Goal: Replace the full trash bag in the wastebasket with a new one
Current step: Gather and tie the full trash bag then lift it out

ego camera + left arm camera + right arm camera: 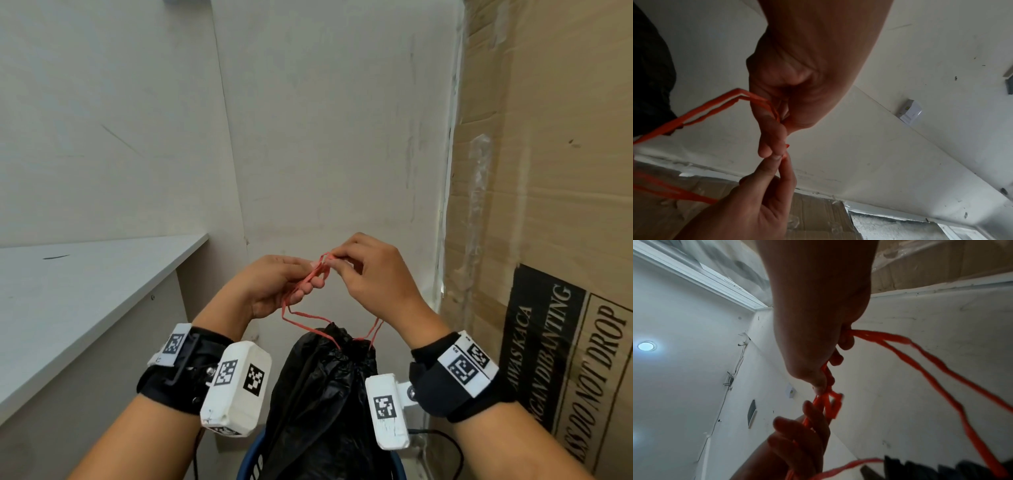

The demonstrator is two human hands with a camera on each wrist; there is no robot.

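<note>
A full black trash bag (325, 394) stands in a blue wastebasket (248, 462) at the bottom centre, its mouth gathered shut. Red drawstring loops (305, 317) rise from the mouth to both hands above it. My left hand (310, 279) has loops (705, 110) running over its curled fingers and pinches them. My right hand (337, 263) pinches the strings (931, 369) at the fingertips, touching the left hand's tips. In the right wrist view the strings cross in a tangle (830, 404) between the two hands. The bag's edge (941, 470) shows below.
A white desk (68, 291) juts out on the left, close to my left forearm. A tall cardboard box (548, 205) stands against the right side. The wall corner (239, 171) is right behind the bag. A black cable (452, 445) lies beside the wastebasket.
</note>
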